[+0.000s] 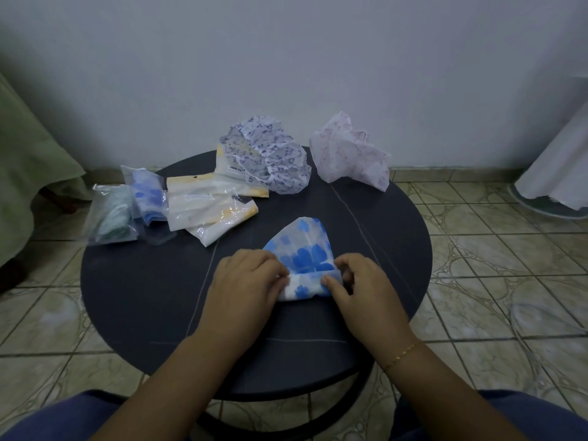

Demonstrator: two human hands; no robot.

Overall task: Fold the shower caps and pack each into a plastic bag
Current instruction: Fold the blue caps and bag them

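Your knees (57, 415) in blue sit closest, tucked against the round dark table (143, 297). On its far side a navy-patterned cap (273, 157) and a pink cap (346, 154) lie crumpled, with packed bags (143, 205) stacked at the left. Near you, both hands work the blue flowered cap (302, 249): your left hand (245, 281) and right hand (359, 288) pinch its rolled near edge with curled fingers.

On the round dark counter (133, 281), the left hand (246, 281) and right hand (359, 286) pinch the near rolled edge of a white plastic shower cap with blue flowers (302, 249). Filled clear plastic bags (143, 208) lie far left, two crumpled caps (273, 154) beyond.
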